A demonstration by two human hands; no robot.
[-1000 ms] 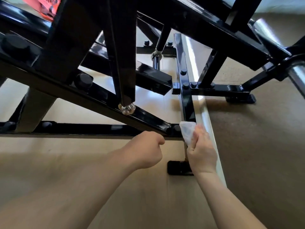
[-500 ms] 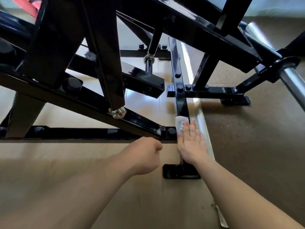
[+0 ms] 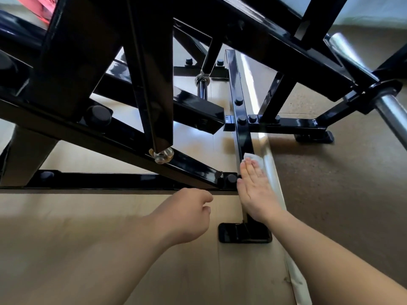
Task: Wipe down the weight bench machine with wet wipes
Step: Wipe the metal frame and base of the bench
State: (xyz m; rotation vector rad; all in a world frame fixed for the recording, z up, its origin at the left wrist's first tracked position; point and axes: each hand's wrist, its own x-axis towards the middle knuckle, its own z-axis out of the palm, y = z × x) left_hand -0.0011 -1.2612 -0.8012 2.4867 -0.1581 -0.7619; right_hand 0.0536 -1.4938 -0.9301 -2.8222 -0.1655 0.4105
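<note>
**Down low, our wipe meets the base rail**

Overhead, the black weight bench frame (image 3: pixel 154 69) fills most of what we see, its glossy beams crossing at angles above a pale wooden floor (image 3: pixel 110 260) on the left and a brown carpet (image 3: pixel 341 205) on the right. A chrome bar (image 3: pixel 394 117) juts out at the far right edge. Running away from us along the seam between floor and carpet is the long base rail (image 3: pixel 239 102), ending near us in a flat black foot (image 3: pixel 244 233).

Our right hand (image 3: pixel 255 188) lies flat on this rail with fingers stretched and together, palm down. Under its fingertips sits the white wet wipe (image 3: pixel 254 158), pressed against the rail; only its far edge peeks out beyond the fingers, just short of the bolted cross joint (image 3: pixel 242 119).

Our left hand (image 3: pixel 187 214) hangs loosely curled and empty, just left of the right, near the low crossbar (image 3: pixel 110 180) but touching nothing. A silver nut (image 3: pixel 161 156) glints on the slanted beam above it.
</note>
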